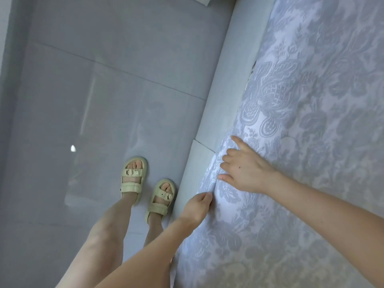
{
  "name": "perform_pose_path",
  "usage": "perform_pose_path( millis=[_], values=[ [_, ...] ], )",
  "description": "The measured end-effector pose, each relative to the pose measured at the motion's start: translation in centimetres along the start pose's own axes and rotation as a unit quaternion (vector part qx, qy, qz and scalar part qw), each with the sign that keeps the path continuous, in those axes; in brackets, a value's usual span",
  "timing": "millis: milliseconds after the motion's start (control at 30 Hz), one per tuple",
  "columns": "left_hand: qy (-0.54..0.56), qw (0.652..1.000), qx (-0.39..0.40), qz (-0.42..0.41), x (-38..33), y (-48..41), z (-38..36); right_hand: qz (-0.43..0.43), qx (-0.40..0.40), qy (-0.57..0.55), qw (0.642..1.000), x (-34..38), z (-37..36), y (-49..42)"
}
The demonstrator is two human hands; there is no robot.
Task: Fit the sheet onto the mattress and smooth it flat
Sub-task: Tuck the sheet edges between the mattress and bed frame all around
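A pale blue sheet [301, 142] with a grey floral pattern covers the mattress, which fills the right half of the view. Its side edge hangs down beside the padded grey bed frame [226, 104]. My left hand [197, 206] pinches the sheet's edge low on the mattress side, next to the frame. My right hand [243, 169] lies on the sheet just above it, fingers spread and pressing near the mattress edge. Small creases run through the fabric between the two hands.
A glossy grey tiled floor [93, 90] takes up the left half. My two feet in cream sandals [145, 186] stand close against the bed frame. A white object [201, 0] shows at the top edge by the bed's far end.
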State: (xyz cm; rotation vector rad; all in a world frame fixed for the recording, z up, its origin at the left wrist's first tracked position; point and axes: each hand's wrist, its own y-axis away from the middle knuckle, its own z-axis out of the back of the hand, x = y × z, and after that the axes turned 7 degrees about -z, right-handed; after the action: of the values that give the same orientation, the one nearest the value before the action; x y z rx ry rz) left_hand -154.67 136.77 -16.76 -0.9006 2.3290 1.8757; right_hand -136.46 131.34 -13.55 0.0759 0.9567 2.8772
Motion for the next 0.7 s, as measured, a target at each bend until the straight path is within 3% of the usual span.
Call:
perform_pose_path(
  millis=[100,333,433,600,700],
  values=[
    [0.004,1.0,-0.015,-0.019,1.4,-0.5,-0.2,-0.008,0.04,0.003,0.999,0.3,0.5,-0.6],
    [0.072,0.997,-0.01,-0.018,2.1,-1.0,-1.4,-0.037,0.304,0.099,0.947,2.0,2.3,-3.8],
    [0.097,0.995,0.023,-0.005,2.3,-1.2,-1.9,-0.047,0.33,0.104,0.937,2.6,2.6,-3.3],
    [0.044,0.998,0.029,-0.02,1.1,-1.4,-3.0,-0.088,0.352,0.064,0.93,2.2,4.1,-2.4],
    [0.084,0.995,0.049,-0.001,1.0,-1.6,-2.8,-0.098,0.351,0.057,0.929,2.5,3.5,-3.2]
  ],
)
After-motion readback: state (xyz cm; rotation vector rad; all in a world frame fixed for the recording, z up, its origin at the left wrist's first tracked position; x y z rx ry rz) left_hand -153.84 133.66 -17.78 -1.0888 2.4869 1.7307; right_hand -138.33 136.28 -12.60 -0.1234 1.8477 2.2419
